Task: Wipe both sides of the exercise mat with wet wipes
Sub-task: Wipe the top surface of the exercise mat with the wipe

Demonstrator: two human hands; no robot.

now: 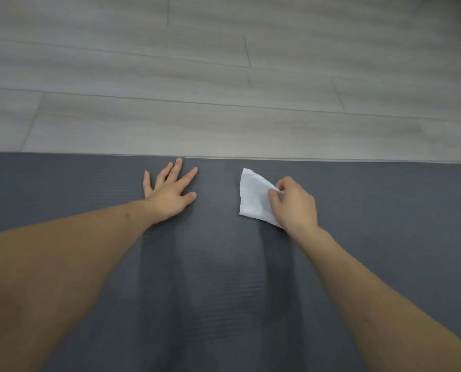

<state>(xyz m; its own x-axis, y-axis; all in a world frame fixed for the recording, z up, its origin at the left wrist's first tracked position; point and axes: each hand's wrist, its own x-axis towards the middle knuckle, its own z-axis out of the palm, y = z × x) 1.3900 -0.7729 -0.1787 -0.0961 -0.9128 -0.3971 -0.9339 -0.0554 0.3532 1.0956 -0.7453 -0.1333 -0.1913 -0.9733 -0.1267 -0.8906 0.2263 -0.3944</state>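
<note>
Mat (385,210) lies across the floor (224,76); near its far edge, right hand (295,204) pinches the wipe (253,198), left hand (170,190) presses flat beside, fingers spread.

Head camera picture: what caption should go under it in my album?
Right hand wipes grey mat with wet wipe; left hand flat.
</note>
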